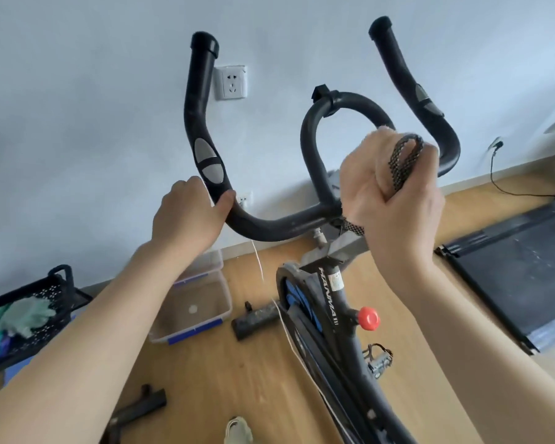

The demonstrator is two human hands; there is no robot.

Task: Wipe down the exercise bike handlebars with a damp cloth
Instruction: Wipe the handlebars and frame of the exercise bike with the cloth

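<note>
The black exercise bike handlebars [205, 123] rise in front of me, with two outer horns and a middle loop [311, 145]. My left hand [186, 216] grips the lower bend of the left horn, just below its grey sensor pads. My right hand [394, 193] is wrapped round the right side of the middle loop and clutches a dark speckled cloth [404, 161]. A fold of the cloth sticks out above my fingers and an end hangs out below my palm.
Below stand the bike frame with a red knob [368, 318] and a pedal [378, 360]. A clear plastic box [196, 302] sits on the wooden floor, a black mesh rack [45, 302] is at the left, and a treadmill [510, 277] at the right. A wall lies behind.
</note>
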